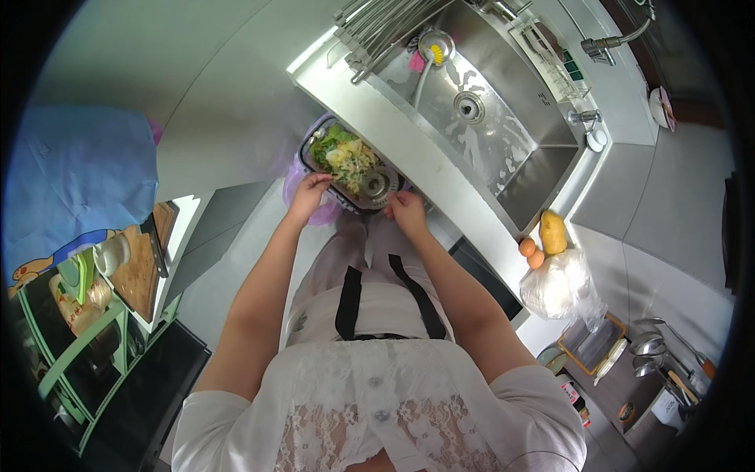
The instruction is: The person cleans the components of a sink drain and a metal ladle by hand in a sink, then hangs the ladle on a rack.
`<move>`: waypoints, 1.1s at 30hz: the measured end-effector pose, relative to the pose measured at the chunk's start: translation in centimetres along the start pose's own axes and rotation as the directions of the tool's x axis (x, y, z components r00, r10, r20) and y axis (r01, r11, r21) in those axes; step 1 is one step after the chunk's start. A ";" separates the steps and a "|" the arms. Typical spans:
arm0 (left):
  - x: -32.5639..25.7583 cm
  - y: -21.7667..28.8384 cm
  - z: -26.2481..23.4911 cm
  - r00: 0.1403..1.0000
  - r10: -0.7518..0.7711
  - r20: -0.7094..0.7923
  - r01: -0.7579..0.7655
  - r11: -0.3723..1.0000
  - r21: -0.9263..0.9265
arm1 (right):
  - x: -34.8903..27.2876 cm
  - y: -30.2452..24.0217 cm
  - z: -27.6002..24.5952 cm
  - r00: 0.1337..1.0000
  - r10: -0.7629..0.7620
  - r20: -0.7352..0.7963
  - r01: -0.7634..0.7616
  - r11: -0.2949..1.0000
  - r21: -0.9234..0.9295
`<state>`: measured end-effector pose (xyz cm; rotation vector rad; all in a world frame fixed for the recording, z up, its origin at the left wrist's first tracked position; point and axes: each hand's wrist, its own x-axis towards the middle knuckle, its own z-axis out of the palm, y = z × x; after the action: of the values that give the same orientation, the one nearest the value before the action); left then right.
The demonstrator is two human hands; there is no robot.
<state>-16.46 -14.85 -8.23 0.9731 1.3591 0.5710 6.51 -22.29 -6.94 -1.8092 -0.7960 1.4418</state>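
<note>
While both hands grip it, the tray (344, 157) (vegetable scraps inside) sits between them.

The far end of the bin (346, 161) is covered by food scraps (342, 153), and its near rim hides behind the left hand (308, 191) and right hand (406, 208); the round thing (375, 185) among the scraps may be a strainer

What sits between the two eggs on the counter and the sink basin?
In the head view, a yellow fruit stands just past the eggs, on the counter corner at the sink basin; nothing else lies between.
</note>
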 end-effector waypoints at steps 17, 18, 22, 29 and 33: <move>-8.6 13.4 1.5 0.946 -0.060 0.319 0.296 0.565 -0.771 | -5.8 -11.4 0.6 0.402 -0.890 0.217 0.852 0.276 -0.446; -9.0 14.2 1.7 0.951 -0.018 0.308 0.263 0.565 -0.782 | -6.2 -12.1 0.4 0.384 -0.902 0.196 0.855 0.267 -0.444; -9.8 15.7 1.8 0.964 0.089 0.252 0.151 0.597 -0.788 | -9.1 -15.1 0.6 0.609 -0.793 0.007 0.771 0.590 -0.240; -10.5 17.8 3.1 0.937 0.159 0.310 0.149 0.621 -0.770 | -9.6 -18.1 -1.5 0.923 -0.383 0.035 0.341 0.858 0.385; -10.1 19.0 4.5 0.935 0.158 0.318 0.162 0.609 -0.777 | -9.7 -18.7 -3.5 0.935 -0.337 0.106 0.297 0.911 0.285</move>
<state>-10.26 -14.56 12.83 0.2898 0.6268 0.8518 7.10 -19.72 14.28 -1.3110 -0.8818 1.4046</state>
